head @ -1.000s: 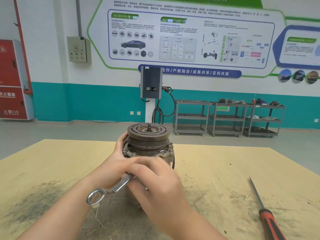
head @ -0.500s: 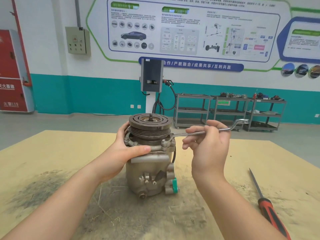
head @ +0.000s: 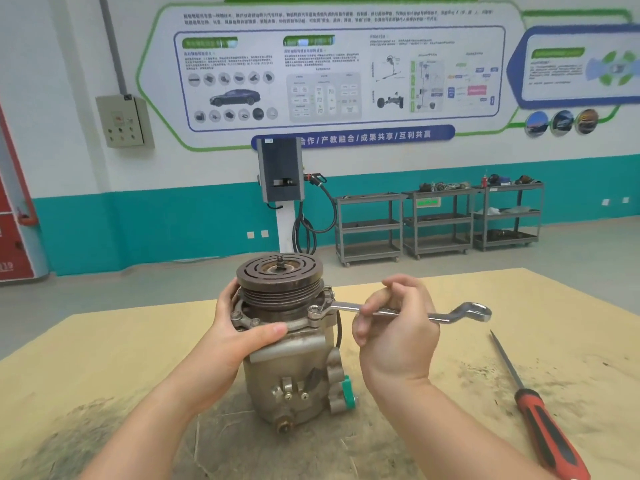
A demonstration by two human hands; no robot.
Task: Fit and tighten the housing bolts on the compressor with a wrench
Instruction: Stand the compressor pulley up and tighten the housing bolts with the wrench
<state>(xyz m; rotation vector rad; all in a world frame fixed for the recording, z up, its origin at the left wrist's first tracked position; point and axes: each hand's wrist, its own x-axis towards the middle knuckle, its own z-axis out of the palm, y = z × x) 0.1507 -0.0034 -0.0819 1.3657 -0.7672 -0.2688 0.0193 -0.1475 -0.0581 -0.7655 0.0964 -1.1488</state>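
Note:
A metal compressor [head: 294, 379] stands upright on the table with its dark grooved pulley [head: 280, 282] on top. My left hand [head: 239, 332] grips the housing just under the pulley, thumb across the front flange. A silver ring wrench [head: 408, 311] lies level, its left ring end seated on a housing bolt [head: 314, 310] at the flange's right side. My right hand [head: 394, 323] holds the wrench's shaft near its middle, fingers curled round it. Two more bolts [head: 254, 321] show on the flange's left front.
A red-handled screwdriver [head: 533, 410] lies on the yellow-brown table [head: 104, 358] at the right. The tabletop near me is stained dark. Behind the table is open floor, then grey shelf carts [head: 436, 223] and a wall charger [head: 280, 174].
A second ago the wrench pointed toward me on the near side under my right hand. It has since swung to the right, and its ring end sits on the right-hand bolt. My left hand kept its grip.

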